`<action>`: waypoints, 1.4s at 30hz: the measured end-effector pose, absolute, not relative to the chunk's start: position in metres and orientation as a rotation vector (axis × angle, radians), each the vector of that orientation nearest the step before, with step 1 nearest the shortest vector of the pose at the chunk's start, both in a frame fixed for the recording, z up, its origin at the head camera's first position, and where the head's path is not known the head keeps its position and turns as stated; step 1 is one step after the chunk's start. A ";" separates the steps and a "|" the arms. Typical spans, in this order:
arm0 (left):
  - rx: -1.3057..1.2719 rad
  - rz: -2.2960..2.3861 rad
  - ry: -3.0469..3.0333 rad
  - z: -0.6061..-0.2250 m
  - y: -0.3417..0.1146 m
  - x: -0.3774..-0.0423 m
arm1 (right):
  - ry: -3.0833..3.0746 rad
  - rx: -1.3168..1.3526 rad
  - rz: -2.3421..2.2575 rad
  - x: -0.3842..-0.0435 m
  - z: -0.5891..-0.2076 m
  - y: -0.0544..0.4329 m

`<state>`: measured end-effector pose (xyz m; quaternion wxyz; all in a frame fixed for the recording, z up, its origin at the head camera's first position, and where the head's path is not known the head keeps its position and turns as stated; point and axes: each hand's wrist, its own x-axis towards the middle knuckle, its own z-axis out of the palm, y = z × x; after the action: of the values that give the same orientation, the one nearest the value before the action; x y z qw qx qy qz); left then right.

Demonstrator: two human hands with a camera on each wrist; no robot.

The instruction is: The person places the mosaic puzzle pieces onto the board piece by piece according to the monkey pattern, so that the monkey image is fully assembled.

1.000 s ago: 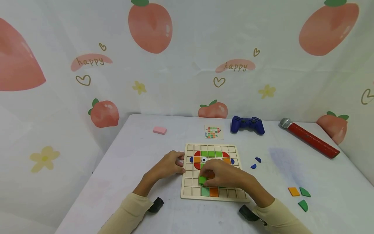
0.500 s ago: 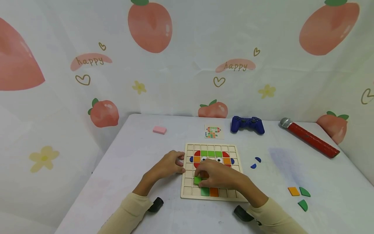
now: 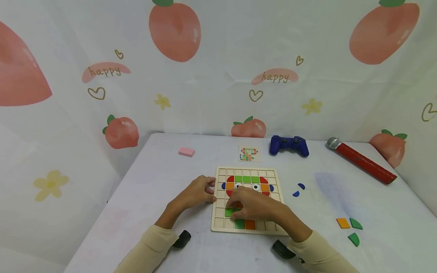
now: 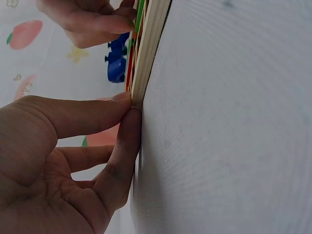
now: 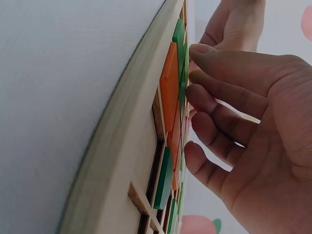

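Note:
A square wooden grid board (image 3: 218, 223) lies on the table, with coloured tiles forming a face in its cells. My left hand (image 3: 198, 192) pinches the board's left edge between thumb and index finger, as the left wrist view shows (image 4: 73, 161). Low on the board's left side, a light green square tile (image 3: 229, 213) lies in a cell. Over it is my right hand (image 3: 254, 204), thumb and index fingertips at the tile and slightly parted. Part of the pattern is hidden by this hand. In the right wrist view, orange tiles (image 5: 169, 87) sit near the fingertips.
Behind the board are a pattern card (image 3: 250, 154), a pink block (image 3: 186, 151), a blue game controller (image 3: 289, 146) and a red microphone (image 3: 363, 162). To the right lie two blue half-round pieces (image 3: 296, 193), an orange square (image 3: 343, 223) and two green quarter-round pieces (image 3: 354, 239).
My right hand has shifted left across the board with the light green tile. The tile now lies lower, in a cell, and the fingertips have loosened around it. My left hand stays put.

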<state>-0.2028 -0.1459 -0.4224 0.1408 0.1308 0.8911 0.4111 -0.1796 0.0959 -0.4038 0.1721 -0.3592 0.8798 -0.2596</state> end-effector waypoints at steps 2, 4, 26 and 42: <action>0.388 1.195 2.571 -0.422 -0.146 -0.203 | 2.488 -1.035 -0.737 -0.180 -0.405 0.097; 0.393 1.195 2.571 -0.422 -0.146 -0.203 | 2.481 -1.031 -0.749 -0.180 -0.405 0.099; 0.341 1.173 2.590 -0.423 -0.143 -0.202 | 2.715 -0.698 -0.857 -0.166 -0.399 0.219; 0.331 1.171 2.604 -0.423 -0.142 -0.202 | 2.862 -0.293 -0.772 -0.139 -0.407 0.313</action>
<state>-0.2018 -0.1417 -0.4225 0.1332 0.1140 0.8979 0.4037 -0.1393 0.3134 -0.4066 0.0812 -0.0981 0.9577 -0.2582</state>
